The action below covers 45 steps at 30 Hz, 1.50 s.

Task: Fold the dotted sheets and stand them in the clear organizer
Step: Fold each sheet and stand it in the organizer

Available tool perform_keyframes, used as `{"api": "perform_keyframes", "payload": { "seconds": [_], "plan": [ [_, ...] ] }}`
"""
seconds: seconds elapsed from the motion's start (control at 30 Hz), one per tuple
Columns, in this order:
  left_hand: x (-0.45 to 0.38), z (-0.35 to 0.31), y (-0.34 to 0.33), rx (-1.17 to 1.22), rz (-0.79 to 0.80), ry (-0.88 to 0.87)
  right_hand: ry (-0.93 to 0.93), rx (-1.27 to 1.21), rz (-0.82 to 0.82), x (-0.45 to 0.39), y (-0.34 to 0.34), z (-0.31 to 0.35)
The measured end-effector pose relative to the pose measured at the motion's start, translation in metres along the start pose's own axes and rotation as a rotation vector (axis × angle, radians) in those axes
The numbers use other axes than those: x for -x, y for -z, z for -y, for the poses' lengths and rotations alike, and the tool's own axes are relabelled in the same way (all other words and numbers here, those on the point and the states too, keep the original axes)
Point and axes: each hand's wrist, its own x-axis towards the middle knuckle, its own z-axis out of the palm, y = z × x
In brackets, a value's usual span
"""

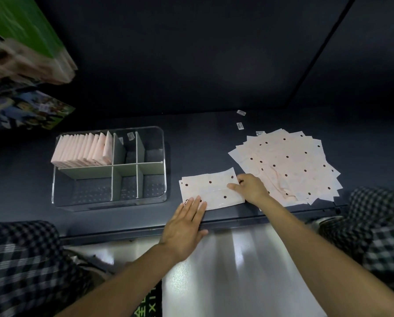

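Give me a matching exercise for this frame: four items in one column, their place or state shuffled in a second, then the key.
Items
1. left hand
2. right hand
3. folded sheets
4. loose sheet pile

Place or state
A. fanned out flat on the table, right of the hands
B. fingers flat on the near left corner of the half-folded sheet
C. standing in the far left compartment of the clear organizer
D. at the right end of the half-folded sheet

Pairs: 1-B, 2-D, 3-C, 4-A
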Motion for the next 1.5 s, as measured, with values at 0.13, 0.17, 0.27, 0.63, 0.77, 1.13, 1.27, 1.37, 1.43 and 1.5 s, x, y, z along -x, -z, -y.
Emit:
{"api": "perform_keyframes", "payload": {
  "seconds": [0.13,0.17,0.27,0.63,0.77,1.13,1.27,1.37,1.43,1.5],
  "plan": [
    [0.006,-0.004,0.0,-0.076,0.046,-0.042,0.0,0.006,-0.001,0.002,-0.001,0.003],
    [0.008,-0.004,-0.001,-0.081,0.057,-0.046,-0.014,0.005,-0.006,0.003,-0.002,0.004],
    [0.013,-0.005,-0.004,-0.076,0.086,-0.04,-0.047,-0.02,-0.037,0.005,-0.005,0.005],
    [0.01,0.001,-0.006,-0.085,0.114,-0.022,0.812,0.46,-0.281,0.079,-0.043,0.014],
    [0.008,0.003,-0.005,-0.106,0.11,-0.014,0.867,0.645,-0.264,0.09,-0.047,-0.007],
    [0.0,0.019,0.004,-0.042,0.101,0.011,0.748,0.513,-0.436,0.072,-0.009,-0.033],
    [-0.001,0.019,0.005,-0.007,0.088,0.013,0.877,0.532,-0.306,0.056,-0.009,-0.022],
    [-0.002,0.017,0.007,0.012,0.066,0.015,0.994,0.645,-0.264,0.047,-0.006,-0.023],
    [-0.002,0.016,0.008,-0.006,0.052,0.014,1.035,0.708,-0.232,0.042,0.0,-0.025],
    [-0.004,0.016,0.009,-0.024,0.015,0.027,1.041,0.743,-0.216,0.039,0.003,-0.025]
  ]
}}
